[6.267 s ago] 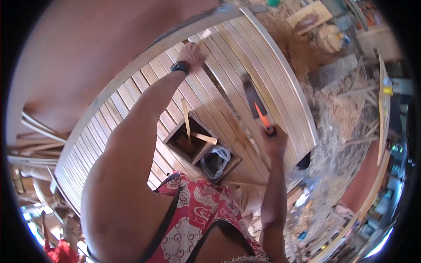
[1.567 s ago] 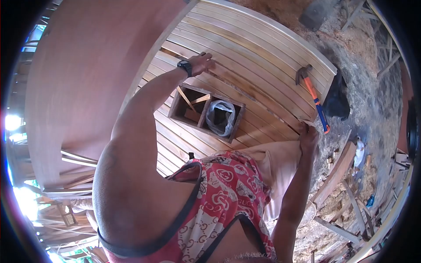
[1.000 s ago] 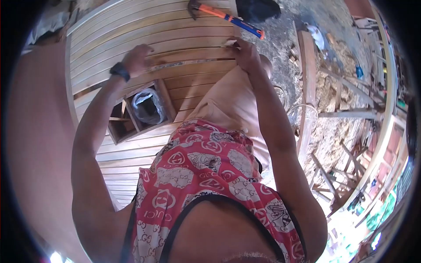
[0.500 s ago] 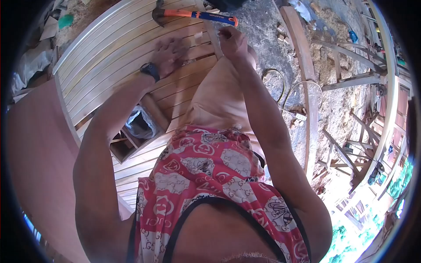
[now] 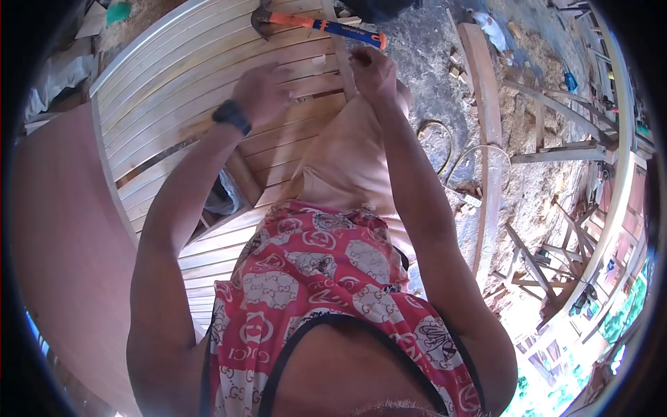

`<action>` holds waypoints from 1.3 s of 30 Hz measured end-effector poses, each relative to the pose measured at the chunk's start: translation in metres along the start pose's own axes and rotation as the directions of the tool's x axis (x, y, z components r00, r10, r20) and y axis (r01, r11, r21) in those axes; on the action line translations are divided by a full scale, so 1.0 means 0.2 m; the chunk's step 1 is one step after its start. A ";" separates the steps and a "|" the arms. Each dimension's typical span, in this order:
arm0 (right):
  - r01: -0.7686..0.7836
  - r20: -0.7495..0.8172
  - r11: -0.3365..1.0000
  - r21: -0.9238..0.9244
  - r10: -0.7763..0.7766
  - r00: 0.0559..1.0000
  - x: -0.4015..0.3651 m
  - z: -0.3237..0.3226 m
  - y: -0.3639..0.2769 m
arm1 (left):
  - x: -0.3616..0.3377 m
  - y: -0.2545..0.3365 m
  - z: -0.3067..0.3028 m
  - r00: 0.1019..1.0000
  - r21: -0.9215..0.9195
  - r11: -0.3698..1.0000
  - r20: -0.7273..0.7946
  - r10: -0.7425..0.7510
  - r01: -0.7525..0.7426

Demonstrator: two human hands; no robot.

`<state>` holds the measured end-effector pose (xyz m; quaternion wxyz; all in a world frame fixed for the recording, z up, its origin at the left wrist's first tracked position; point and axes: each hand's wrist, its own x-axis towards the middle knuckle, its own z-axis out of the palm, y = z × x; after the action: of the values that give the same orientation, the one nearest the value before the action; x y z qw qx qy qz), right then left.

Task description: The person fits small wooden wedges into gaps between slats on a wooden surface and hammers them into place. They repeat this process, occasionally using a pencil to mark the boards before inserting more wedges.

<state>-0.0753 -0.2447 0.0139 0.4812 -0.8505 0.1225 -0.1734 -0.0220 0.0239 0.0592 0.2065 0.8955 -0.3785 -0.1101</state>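
My left hand [image 5: 262,94], with a dark watch [image 5: 233,117] on its wrist, is over the slatted wooden panel [image 5: 180,90]. Its fingers are apart and nothing shows in them; a slight blur hides whether it touches the slats. My right hand [image 5: 375,75] is by the panel's right edge, above my knee. Its fingers are curled in a pinch, and what they hold, if anything, is too small to make out. Just beyond it lies a claw hammer [image 5: 347,30] with an orange and blue handle, its head on the panel.
A wooden box [image 5: 244,179] lined with a plastic bag [image 5: 226,196] sits on the slats, partly behind my left forearm. At left stands a smooth brown board [image 5: 62,243]. A long timber [image 5: 486,118] lies on the littered floor at right, near a looped hose [image 5: 445,149] and wooden frames [image 5: 563,156].
My left hand has shifted left and a little nearer to me from where it lay spread on the slats. My right hand keeps its pinch near the hammer. The whole view has shifted slightly.
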 end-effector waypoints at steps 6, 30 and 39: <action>0.226 -0.022 0.953 -0.202 -0.235 0.972 0.08 -0.01 -0.02 | -0.45 0.38 -0.52 0.956 -0.205 0.936 -0.012 -0.294 0.286; -0.155 0.351 0.984 -0.086 0.176 0.920 0.33 -0.44 -0.21 | -1.18 0.04 0.13 0.725 0.232 0.737 0.150 -0.672 0.635; -0.199 0.451 0.970 0.137 0.118 0.885 -0.30 -0.99 0.02 | -1.03 -0.04 0.18 0.533 0.247 0.560 0.172 -0.828 0.791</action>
<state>-0.2120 -0.3777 0.0940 0.5837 -0.8077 0.0639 0.0527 -0.1718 0.1665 0.0319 0.0158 0.9566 0.0494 -0.2867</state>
